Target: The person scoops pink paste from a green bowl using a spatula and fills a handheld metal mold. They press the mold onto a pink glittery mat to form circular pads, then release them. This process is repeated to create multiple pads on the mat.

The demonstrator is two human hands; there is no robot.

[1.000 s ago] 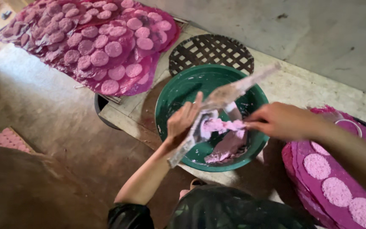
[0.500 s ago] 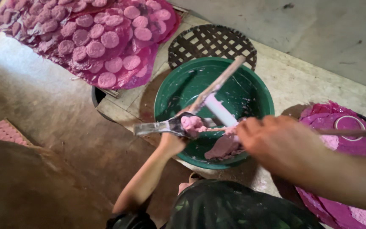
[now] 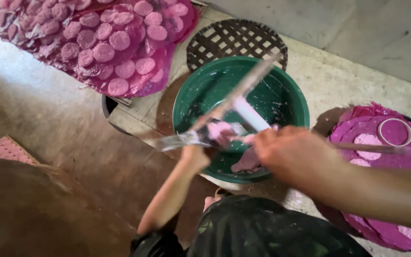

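One green plastic basin (image 3: 281,102) sat on the pale concrete worktop (image 3: 338,76); all places below are given from it.

Left hand (image 3: 194,154): at the basin's near-left rim, grip closed round the lower end of a long paste-smeared scraper blade (image 3: 243,90). The blade slanted up across the bowl toward the far rim. A clear, wet plastic strip (image 3: 179,141) stuck out leftward from the same grip, past the rim.

Right hand (image 3: 293,154): over the near-right part of the basin, blurred. Grip pinched on one white stick-like piece (image 3: 250,113) that pointed up-left into the bowl; how the fingers lay round it could not be made out.

Pink dough: one lump (image 3: 220,129) on the blade just above the left hand, one larger smear (image 3: 248,162) on the basin's inner wall at the near side, below the right hand.

Beyond the basin, touching its far rim: one dark woven lattice mat (image 3: 234,40).

Far left of the basin: one pink plastic sheet (image 3: 167,62) carrying many round pink discs (image 3: 120,40), too many and too overlapped to count surely.

Right of the basin: one magenta sheet (image 3: 357,131) with at least three pale pink discs, one white ring mould (image 3: 395,132) on it, and one thin dark rod (image 3: 372,148) lying across it.

Near left, well apart from the basin: one pink textured corner (image 3: 5,150) on the brown floor (image 3: 48,119).

Near side, below the basin: the person's dark paint-flecked clothing (image 3: 262,228).
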